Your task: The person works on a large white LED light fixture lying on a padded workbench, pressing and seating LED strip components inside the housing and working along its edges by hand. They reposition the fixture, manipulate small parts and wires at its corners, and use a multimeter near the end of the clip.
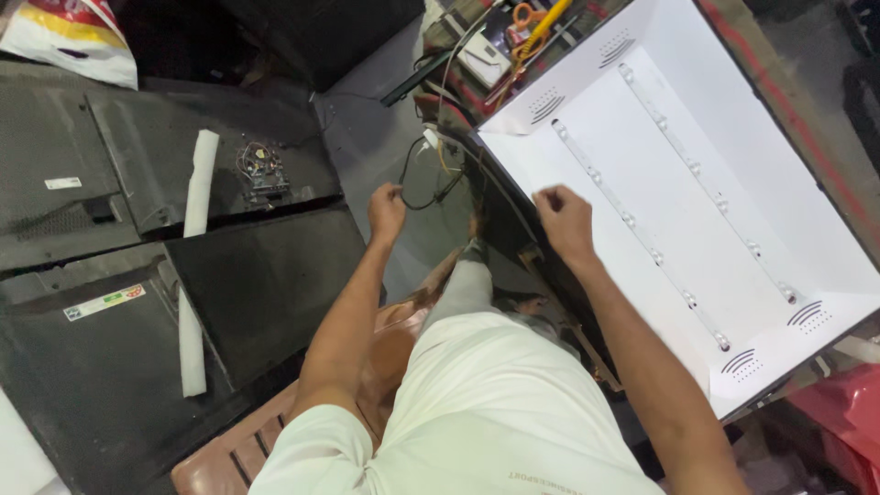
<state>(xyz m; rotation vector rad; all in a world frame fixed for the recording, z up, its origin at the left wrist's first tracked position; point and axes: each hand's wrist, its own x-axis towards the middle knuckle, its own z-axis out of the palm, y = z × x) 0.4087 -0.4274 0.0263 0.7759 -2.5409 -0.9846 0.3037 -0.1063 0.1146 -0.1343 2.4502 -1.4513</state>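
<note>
Near the middle of the frame, the left hand [386, 209] is clenched on a black cable [414, 183] that loops up and to the right from its fingers toward the near corner of the white panel [733, 137]. The right hand [564, 220] rests on the panel's lower-left edge with its fingers curled down onto the white sheet; whether they pinch anything, I cannot tell. The panel fills the right of the frame, and its LED strips [642, 238] run diagonally from upper left to lower right, starting just beside the right hand's fingertips, well apart from the left hand.
</note>
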